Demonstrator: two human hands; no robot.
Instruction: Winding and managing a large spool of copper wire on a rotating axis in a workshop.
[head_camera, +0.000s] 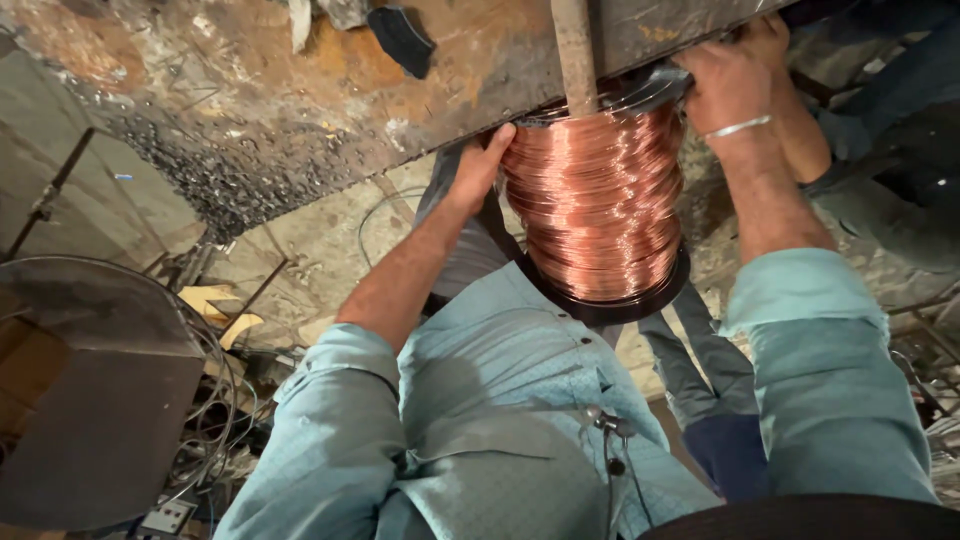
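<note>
A: Where's the spool?

B: Copper wire spool (594, 205) sits centre-right of view, pressed against the worker's chest, top flange butted up to the edge of the workbench (300, 90) at 12 o'clock. A dull metal rod (574, 50) comes down onto its top, looks like it runs into the core.

A: Hands?

B: Left hand (480, 165) at the spool's 9 o'clock, palm flat on the winding, fingers curled round the upper edge. Right hand (728, 85) at 1 o'clock, fingers closed over the top flange, thin metal bangle (737, 126) on the wrist. Another hand (775, 45) just behind it at the bench edge, can't tell whose; fingertips hidden.

A: How far along?

B: Judging by this: spool's up at the bench and lined w/ the rod, but both hands bear on it, so not seated or let go yet. No wire end seen pulled off.

A: Materials?

B: Wire is bright, glossy, tight even turns, slightly barrel-shaped pack. Flanges black, smooth, prob. plastic. Bench top is rusty, scarred, patchy orange-grey, w/ dark metal swarf (215, 170) heaped at 9 o'clock. Shirt's a soft pale-teal weave. Loose grey cables (215, 410) tangled at 8 o'clock.
</note>
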